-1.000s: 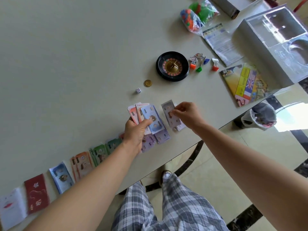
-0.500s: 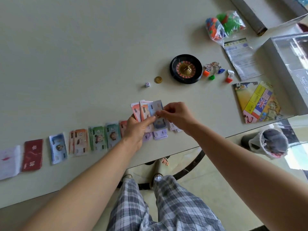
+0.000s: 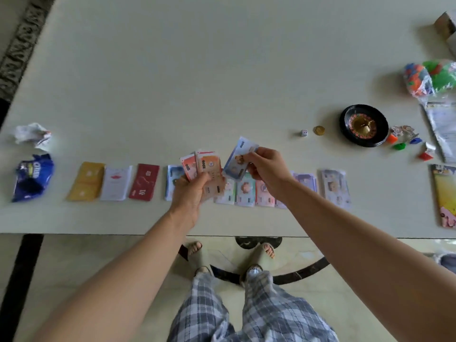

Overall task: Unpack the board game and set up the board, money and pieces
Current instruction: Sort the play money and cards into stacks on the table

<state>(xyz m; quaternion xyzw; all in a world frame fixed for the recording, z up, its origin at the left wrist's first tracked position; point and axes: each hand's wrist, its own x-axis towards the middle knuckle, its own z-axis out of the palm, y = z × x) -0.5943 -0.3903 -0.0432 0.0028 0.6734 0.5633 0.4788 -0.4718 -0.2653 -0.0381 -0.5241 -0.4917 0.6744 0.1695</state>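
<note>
right hand (image 3: pixel 265 169) grip pinches a blue note (image 3: pixel 238 159), long axis tilted away-right; left hand (image 3: pixel 192 191) grips orange notes (image 3: pixel 204 164). blue pile (image 3: pixel 172 178) on worktop (image 3: pixel 222 70) lies left, partly under left hand.

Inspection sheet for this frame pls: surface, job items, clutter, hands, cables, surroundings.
Surface: pale table, sorted row along near edge.
Job's things: card stacks, money piles in a row; roulette wheel, die, coin, pawns, bagged pieces, folded board at right.
Clutter: crumpled paper, blue packet at left.
Grippers: left hand holds orange notes fanned; right hand pinches a blue note.
Cables: nothing seen.
Surroundings: tiled floor, box corner far right.
</note>
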